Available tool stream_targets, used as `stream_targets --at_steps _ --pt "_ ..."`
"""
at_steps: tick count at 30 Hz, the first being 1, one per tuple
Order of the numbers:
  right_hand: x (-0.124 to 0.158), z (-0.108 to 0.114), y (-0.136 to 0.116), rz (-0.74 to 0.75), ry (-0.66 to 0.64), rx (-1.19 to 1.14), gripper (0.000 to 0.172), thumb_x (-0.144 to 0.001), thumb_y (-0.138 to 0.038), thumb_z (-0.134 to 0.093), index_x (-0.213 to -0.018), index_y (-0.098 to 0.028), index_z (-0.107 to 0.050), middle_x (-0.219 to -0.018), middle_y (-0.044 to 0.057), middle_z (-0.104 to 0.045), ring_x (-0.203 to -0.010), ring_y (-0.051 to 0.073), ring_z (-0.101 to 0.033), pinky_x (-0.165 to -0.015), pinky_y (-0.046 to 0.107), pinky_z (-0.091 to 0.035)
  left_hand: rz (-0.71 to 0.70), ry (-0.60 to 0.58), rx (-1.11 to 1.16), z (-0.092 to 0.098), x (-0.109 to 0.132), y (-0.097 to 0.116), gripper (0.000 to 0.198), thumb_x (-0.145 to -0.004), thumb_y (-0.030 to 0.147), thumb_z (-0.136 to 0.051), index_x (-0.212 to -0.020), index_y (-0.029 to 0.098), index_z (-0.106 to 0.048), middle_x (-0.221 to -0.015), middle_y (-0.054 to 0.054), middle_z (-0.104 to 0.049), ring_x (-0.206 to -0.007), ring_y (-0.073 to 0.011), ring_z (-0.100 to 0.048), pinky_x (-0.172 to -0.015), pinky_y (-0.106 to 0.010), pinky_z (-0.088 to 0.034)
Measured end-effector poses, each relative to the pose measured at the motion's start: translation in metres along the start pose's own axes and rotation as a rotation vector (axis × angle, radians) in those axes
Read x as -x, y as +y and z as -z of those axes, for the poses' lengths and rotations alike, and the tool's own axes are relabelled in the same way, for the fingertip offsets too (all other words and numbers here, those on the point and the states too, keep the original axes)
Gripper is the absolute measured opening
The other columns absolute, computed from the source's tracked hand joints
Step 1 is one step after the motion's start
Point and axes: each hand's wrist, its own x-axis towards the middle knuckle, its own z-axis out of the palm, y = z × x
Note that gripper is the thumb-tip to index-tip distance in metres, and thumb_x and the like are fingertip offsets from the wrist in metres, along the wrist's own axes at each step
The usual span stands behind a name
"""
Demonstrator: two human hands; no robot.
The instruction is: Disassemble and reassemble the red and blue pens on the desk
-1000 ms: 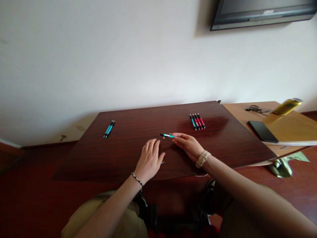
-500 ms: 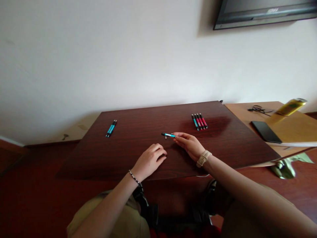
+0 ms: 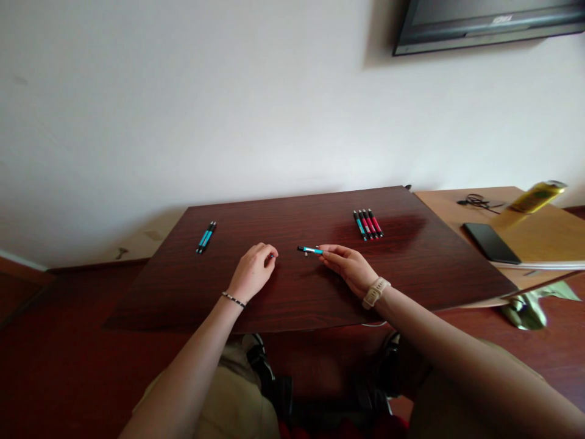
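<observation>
My right hand (image 3: 348,266), with a pale watch on its wrist, pinches a teal and black pen (image 3: 311,250) by its right end, the black end pointing left. A tiny light piece (image 3: 306,255) shows just under the pen, apparently on the tabletop. Left of it is my left hand (image 3: 254,268), its thumb and forefinger closed on a small dark piece (image 3: 271,256) too little to name. Two teal pens (image 3: 206,238) lie side by side at the table's left. Toward the right back, one teal pen (image 3: 359,225) lies in a row with several red pens (image 3: 371,224).
The dark wooden table (image 3: 274,213) meets a white wall. On a lighter desk (image 3: 457,210) to the right are a black phone (image 3: 491,242), a coiled cable (image 3: 476,201) and a yellow can (image 3: 539,197). A screen (image 3: 493,27) hangs above.
My left hand has moved up and left from the table's near part, and a small piece now shows between its fingertips. My right hand and the pen have stayed almost still.
</observation>
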Motion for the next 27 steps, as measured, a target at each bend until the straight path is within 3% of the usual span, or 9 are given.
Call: stream_targets --at_steps 6,18,23,27 --pt "0.000 0.000 0.001 -0.001 -0.003 0.003 0.036 -0.069 -0.035 -0.097 -0.099 -0.019 -0.083 -0.105 0.005 -0.077 -0.093 0.012 -0.071 -0.091 0.022 -0.057 0.040 -0.039 0.004 -0.012 -0.009 -0.016 0.014 -0.092 0.011 -0.059 -0.092 0.022 -0.068 -0.095 -0.004 -0.066 -0.090 -0.0213 -0.065 -0.085 -0.035 -0.053" --pt "0.001 -0.001 -0.001 -0.003 0.001 0.014 0.035 -0.071 -0.034 -0.096 -0.100 -0.019 -0.083 -0.107 0.006 -0.077 -0.094 0.014 -0.071 -0.093 0.025 -0.058 0.120 -0.084 0.085 -0.012 -0.013 -0.016 0.009 -0.088 0.014 -0.065 -0.092 0.021 -0.069 -0.090 -0.003 -0.065 -0.085 -0.0197 -0.065 -0.081 -0.034 -0.053" --pt "0.005 -0.005 -0.010 -0.042 -0.057 -0.091 0.028 -0.074 -0.030 -0.094 -0.098 -0.020 -0.082 -0.105 0.003 -0.077 -0.093 0.011 -0.071 -0.090 0.019 -0.058 0.081 0.066 0.151 -0.009 -0.014 -0.009 0.025 -0.088 0.019 -0.070 -0.113 0.021 -0.069 -0.104 -0.005 -0.064 -0.095 -0.0199 -0.064 -0.090 -0.036 -0.055" --pt "0.007 -0.008 -0.012 -0.128 -0.127 -0.171 0.023 -0.080 -0.024 -0.090 -0.101 -0.020 -0.081 -0.105 0.003 -0.078 -0.092 0.009 -0.072 -0.086 0.014 -0.058 0.015 0.109 0.342 0.000 -0.016 0.011 0.029 -0.095 0.027 -0.069 -0.124 0.023 -0.066 -0.105 -0.004 -0.065 -0.085 -0.0153 -0.063 -0.075 -0.029 -0.053"
